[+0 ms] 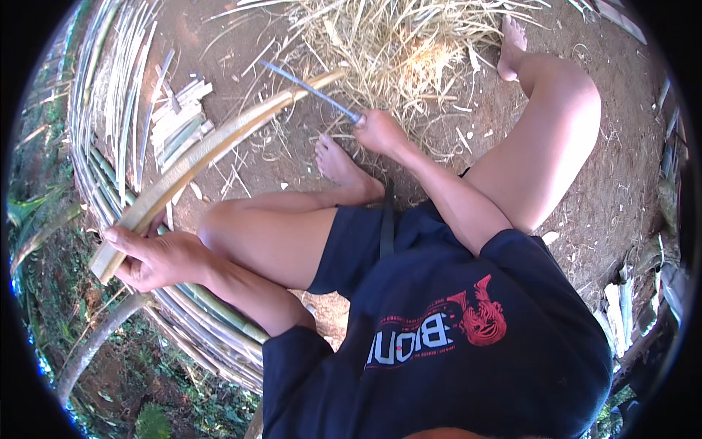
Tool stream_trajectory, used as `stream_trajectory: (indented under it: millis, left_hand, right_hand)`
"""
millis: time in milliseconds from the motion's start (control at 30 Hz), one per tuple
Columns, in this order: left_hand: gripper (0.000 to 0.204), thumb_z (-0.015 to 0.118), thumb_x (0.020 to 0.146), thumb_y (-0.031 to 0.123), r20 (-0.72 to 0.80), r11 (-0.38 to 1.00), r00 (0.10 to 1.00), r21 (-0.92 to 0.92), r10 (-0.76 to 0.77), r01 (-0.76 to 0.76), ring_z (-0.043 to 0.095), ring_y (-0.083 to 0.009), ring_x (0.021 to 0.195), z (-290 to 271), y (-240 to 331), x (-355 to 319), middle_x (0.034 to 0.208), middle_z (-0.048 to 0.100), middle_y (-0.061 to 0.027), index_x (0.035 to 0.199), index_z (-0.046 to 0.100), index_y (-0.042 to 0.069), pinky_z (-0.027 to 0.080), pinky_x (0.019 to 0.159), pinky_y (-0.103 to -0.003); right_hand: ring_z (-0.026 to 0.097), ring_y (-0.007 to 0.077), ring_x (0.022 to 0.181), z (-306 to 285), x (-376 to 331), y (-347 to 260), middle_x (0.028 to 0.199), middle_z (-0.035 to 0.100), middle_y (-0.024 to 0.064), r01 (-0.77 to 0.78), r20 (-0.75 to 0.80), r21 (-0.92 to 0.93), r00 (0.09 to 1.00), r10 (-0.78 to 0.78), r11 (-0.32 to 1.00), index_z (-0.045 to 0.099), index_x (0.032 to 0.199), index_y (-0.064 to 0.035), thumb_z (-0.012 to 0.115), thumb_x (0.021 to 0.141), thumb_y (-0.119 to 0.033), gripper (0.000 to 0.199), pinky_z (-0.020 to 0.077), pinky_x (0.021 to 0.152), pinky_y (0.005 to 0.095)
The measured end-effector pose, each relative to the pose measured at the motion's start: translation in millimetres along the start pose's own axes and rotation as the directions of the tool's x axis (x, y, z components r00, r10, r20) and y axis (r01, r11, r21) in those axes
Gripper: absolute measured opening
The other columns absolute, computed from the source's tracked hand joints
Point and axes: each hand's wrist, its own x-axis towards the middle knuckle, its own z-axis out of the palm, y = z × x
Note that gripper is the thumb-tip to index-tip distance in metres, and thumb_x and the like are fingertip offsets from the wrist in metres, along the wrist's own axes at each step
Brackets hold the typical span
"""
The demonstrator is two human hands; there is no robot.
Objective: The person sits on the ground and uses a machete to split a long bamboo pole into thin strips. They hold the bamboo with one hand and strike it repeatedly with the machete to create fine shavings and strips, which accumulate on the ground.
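A long, yellowish strip point(208, 152), tapering toward the shavings pile point(395, 51), is gripped at its broader end by the left hand point(164, 257); beside the pile, a thin blade point(329, 102) is clasped by the right hand point(382, 133).

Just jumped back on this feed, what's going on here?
A person sits barefoot on bare ground. The left hand grips the near end of a long bamboo strip, while the right hand holds a long, thin knife. Its blade crosses the strip near the far end; contact is hard to tell. Pale shavings lie heaped beyond, with short cut pieces to the left.
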Motion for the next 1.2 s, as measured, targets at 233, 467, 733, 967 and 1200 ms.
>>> stream_trajectory:
  millis: [233, 467, 733, 967, 1200]
  left_hand:
    - [0.041, 0.073, 0.087, 0.027, -0.029, 0.999, 0.999, -0.051, -0.020, 0.018, 0.066, -0.0205, 0.055, 14, 8, 0, 0.074, 0.063, -0.0212, 0.079, 0.054, -0.009, 0.058, 0.043, -0.025]
    - [0.039, 0.072, 0.087, 0.026, -0.039, 0.998, 0.998, 0.031, -0.056, 0.057, 0.066, -0.0211, 0.058, -1, -2, 3, 0.077, 0.063, -0.0199, 0.082, 0.055, -0.010, 0.059, 0.045, -0.026]
    - [0.043, 0.071, 0.089, 0.026, -0.015, 0.997, 0.997, 0.030, -0.077, 0.077, 0.068, -0.0225, 0.066, 3, -8, 2, 0.087, 0.063, -0.0217, 0.091, 0.054, -0.014, 0.061, 0.048, -0.025]
    - [0.041, 0.069, 0.090, 0.025, -0.060, 0.986, 0.990, 0.090, -0.132, 0.137, 0.067, -0.0208, 0.064, -2, -8, 2, 0.083, 0.062, -0.0202, 0.088, 0.054, -0.012, 0.061, 0.047, -0.025]
    - [0.041, 0.071, 0.089, 0.027, -0.094, 0.998, 0.993, -0.004, -0.066, 0.066, 0.061, -0.0161, 0.056, -7, -16, -2, 0.074, 0.058, -0.0137, 0.075, 0.048, -0.005, 0.057, 0.043, -0.022]
  right_hand:
    - [0.067, 0.0293, 0.068, -17, 22, 9, 0.083, 0.069, 0.0178, -0.030, -0.062, -0.022, 0.998, 0.028, 0.999, 0.068, 0.095, -0.0035, 0.051, 0.093, -0.021, 0.024, 0.0555, 0.066, 0.0426]
    - [0.061, 0.0220, 0.057, -5, 20, 30, 0.065, 0.062, 0.0122, -0.043, -0.026, -0.062, 0.999, 0.042, 0.997, 0.066, 0.098, -0.0020, 0.048, 0.094, -0.021, 0.026, 0.0528, 0.059, 0.0386]
    - [0.068, 0.0291, 0.073, -9, 34, 61, 0.080, 0.068, 0.0190, -0.161, -0.064, -0.095, 0.986, 0.156, 0.982, 0.067, 0.101, -0.0001, 0.052, 0.094, -0.024, 0.029, 0.0546, 0.072, 0.0416]
    - [0.069, 0.0297, 0.092, 1, 39, 82, 0.100, 0.070, 0.0190, -0.290, -0.074, -0.111, 0.956, 0.284, 0.950, 0.069, 0.102, -0.0028, 0.057, 0.092, -0.026, 0.028, 0.0534, 0.083, 0.0424]
    - [0.068, 0.0333, 0.090, 4, 49, 82, 0.096, 0.069, 0.0228, -0.355, -0.033, 0.021, 0.934, 0.356, 0.935, 0.069, 0.104, -0.0011, 0.057, 0.089, -0.023, 0.029, 0.0523, 0.084, 0.0448]
